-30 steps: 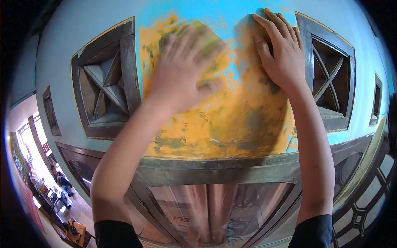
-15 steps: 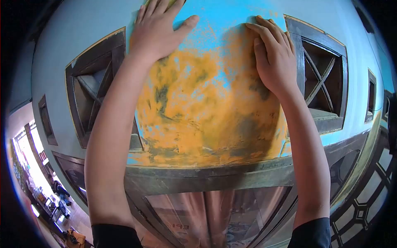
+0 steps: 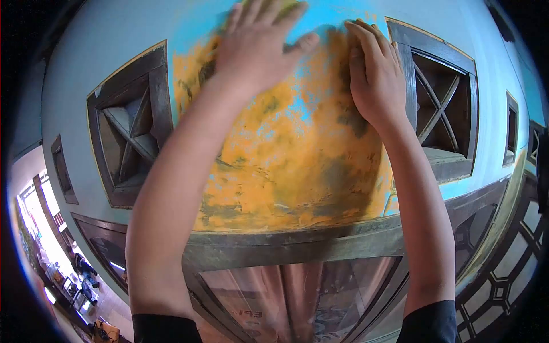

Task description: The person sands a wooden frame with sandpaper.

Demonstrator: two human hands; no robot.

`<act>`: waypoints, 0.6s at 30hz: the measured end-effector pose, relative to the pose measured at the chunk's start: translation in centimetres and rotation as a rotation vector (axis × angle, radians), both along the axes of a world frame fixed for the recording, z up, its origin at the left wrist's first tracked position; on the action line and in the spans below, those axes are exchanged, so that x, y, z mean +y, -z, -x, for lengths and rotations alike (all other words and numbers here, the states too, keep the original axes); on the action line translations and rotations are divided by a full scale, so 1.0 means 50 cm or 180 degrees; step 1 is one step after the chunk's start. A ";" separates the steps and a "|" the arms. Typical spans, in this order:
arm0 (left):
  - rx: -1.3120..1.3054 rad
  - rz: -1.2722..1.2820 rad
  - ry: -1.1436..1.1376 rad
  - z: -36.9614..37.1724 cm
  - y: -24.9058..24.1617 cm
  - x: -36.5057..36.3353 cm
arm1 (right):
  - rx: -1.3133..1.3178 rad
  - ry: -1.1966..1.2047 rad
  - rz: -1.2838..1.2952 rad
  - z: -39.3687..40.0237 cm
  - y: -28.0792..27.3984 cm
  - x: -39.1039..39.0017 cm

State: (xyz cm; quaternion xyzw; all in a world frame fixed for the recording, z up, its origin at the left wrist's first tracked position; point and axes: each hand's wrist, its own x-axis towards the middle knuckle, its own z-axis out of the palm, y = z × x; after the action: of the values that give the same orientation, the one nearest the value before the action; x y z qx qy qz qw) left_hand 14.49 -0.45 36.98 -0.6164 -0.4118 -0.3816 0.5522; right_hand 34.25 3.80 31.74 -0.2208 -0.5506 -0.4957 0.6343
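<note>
My left hand (image 3: pixel 260 48), blurred, lies with fingers spread over the upper part of a wall panel (image 3: pixel 274 171) patched in orange, blue and dark smudges. Something yellowish (image 3: pixel 289 8) shows at its fingertips; I cannot make out what it is. Flat against the panel's upper right side rests my right hand (image 3: pixel 377 74), its fingers extended and close together, with no object visible in it. The surface beneath both palms is hidden.
Dark wooden frames with crossed bars flank the panel, a left vent (image 3: pixel 128 126) and a right vent (image 3: pixel 443 108). Below runs a wooden beam (image 3: pixel 297 247) above glass doors (image 3: pixel 297 297) with pinkish curtains. A person (image 3: pixel 83 266) is far off at lower left.
My left hand has swept rightward and slightly down across the panel, and the yellowish thing at its fingers has shifted with it. My right hand stays at nearly the same spot on the wall.
</note>
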 end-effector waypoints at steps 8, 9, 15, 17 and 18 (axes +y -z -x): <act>-0.0111 -0.0102 -0.0114 0.042 -0.068 0.020 | 0.0086 -0.0126 -0.0022 0.000 0.000 -0.003; -0.0295 -0.0129 -0.0039 0.036 -0.064 0.010 | 0.0081 -0.0114 -0.0038 -0.001 -0.001 -0.002; 0.0365 0.0260 0.0063 -0.027 -0.013 -0.034 | 0.0035 -0.0201 -0.0022 -0.002 -0.002 -0.002; 0.0727 0.0173 0.0176 -0.016 -0.014 -0.010 | 0.0050 -0.0168 -0.0015 -0.003 -0.001 -0.002; 0.0517 0.0167 0.0111 -0.004 -0.017 -0.018 | 0.0058 -0.0158 -0.0016 -0.001 -0.002 -0.003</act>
State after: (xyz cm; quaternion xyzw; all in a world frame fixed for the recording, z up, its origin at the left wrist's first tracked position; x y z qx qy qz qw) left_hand 14.71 -1.35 37.85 -0.6666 -0.3647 -0.3291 0.5606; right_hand 34.27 3.67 31.87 -0.2099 -0.5488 -0.4792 0.6520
